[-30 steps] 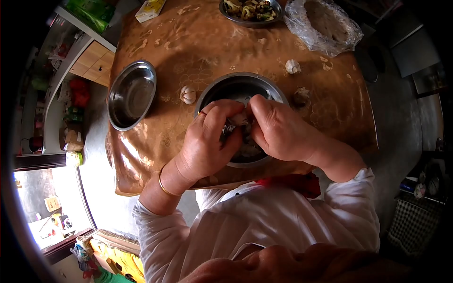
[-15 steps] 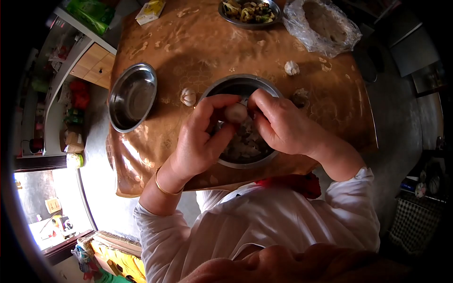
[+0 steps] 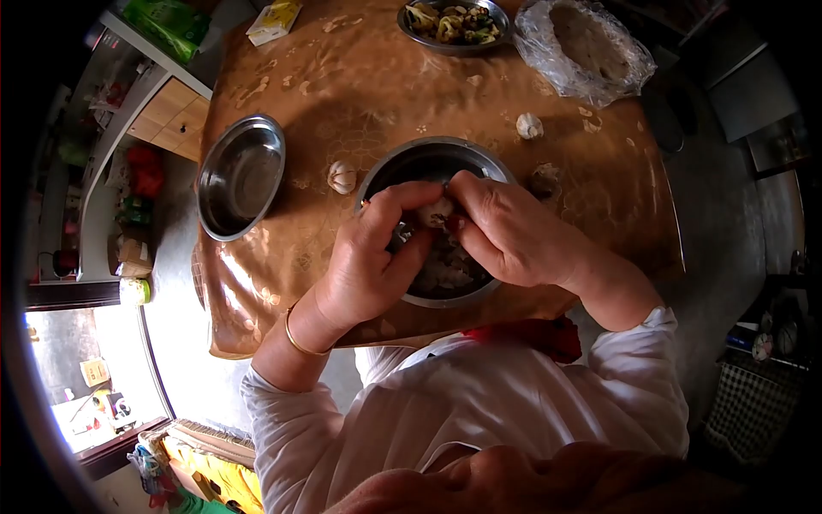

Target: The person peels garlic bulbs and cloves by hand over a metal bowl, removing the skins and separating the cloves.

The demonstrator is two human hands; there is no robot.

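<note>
Both hands meet over a steel bowl (image 3: 428, 301) that has pale garlic skins (image 3: 445, 270) in it. Between the fingers and thumb of my left hand (image 3: 368, 244) sits a garlic bulb (image 3: 435, 214), partly covered by the fingers. My right hand (image 3: 509, 227) pinches the bulb's right side with thumb and forefinger. One whole garlic bulb (image 3: 342, 177) lies on the table left of the bowl. Another bulb (image 3: 529, 126) is beyond the bowl to the right.
A second steel bowl (image 3: 276, 163) stands at the table's left edge. Along the back are a bowl of cooked food (image 3: 452, 24), a clear plastic bag (image 3: 591, 51) and a yellow-white packet (image 3: 274, 21). Brownish scraps (image 3: 545, 180) lie right of the steel bowl.
The garlic bulb has turned in my left fingers and dropped slightly. My right thumb and forefinger have closed in against it.
</note>
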